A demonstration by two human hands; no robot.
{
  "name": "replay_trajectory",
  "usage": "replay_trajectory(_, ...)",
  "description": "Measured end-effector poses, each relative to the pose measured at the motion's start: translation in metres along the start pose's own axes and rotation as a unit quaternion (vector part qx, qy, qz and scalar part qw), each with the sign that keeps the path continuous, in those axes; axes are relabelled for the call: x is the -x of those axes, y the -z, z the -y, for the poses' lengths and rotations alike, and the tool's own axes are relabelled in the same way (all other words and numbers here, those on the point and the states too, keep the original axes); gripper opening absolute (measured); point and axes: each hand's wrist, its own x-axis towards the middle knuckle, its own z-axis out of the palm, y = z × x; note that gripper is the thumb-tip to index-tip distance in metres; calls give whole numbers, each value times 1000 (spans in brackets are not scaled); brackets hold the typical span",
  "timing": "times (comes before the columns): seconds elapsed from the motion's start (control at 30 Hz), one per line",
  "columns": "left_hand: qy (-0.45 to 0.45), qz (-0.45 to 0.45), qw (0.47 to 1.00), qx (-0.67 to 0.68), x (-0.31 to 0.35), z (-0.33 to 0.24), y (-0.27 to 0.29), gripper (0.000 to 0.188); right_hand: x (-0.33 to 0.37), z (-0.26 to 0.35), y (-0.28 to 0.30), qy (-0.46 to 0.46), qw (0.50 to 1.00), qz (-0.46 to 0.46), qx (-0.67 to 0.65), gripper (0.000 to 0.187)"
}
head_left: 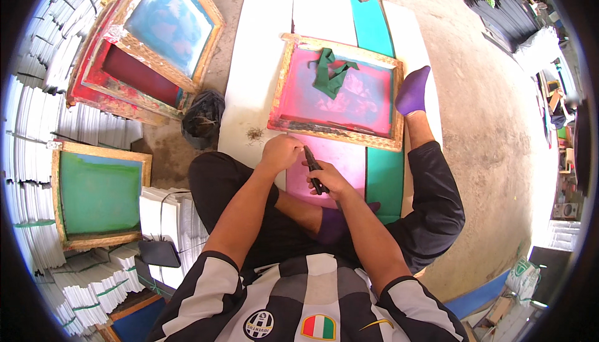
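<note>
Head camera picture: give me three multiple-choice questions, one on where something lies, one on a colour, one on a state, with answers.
1. Where does the green cloth lie?
A. on the pink-meshed wooden frame
B. on the black bag
C. on the paper stacks

2. What colour is the sock on the outstretched foot?
A. white
B. purple
C. yellow

3. What does the right hand hold?
A. nothing
B. a cup
C. a dark tool

Answers: A, the cloth rests on the pink mesh; B, the sock is purple; C, the fingers wrap a dark slim tool.
</note>
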Motion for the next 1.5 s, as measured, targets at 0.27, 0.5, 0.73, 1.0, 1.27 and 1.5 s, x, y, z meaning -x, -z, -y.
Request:
replay_trajectory(0.27, 66, 26, 997, -6, -2, -2, 0, 13, 2, 1, 1, -40, 998, 33, -22, 54)
replay_trajectory(0.5, 329, -1, 936, -122, -9, 38, 35, 20, -4, 1, 33, -11, 995, -93, 34, 48)
replay_trajectory(0.73, 483, 24, 868, -114, -17, 31, 67, 28, -16, 15, 74, 12, 977, -201, 64, 22)
replay_trajectory(1.0, 484, 14, 868, -110, -17, 40, 55, 34, -30, 22, 86, -23, 975, -201, 97, 19)
replay_trajectory(1.27, 396, -56, 913, -85, -16, 44, 26, 29, -26, 39, 76, -63, 959, -221, 167, 21)
replay_trajectory(1.5, 360, -30, 930, -64, -26, 28, 28, 23, -27, 31, 61, -25, 888, -337, 311, 33)
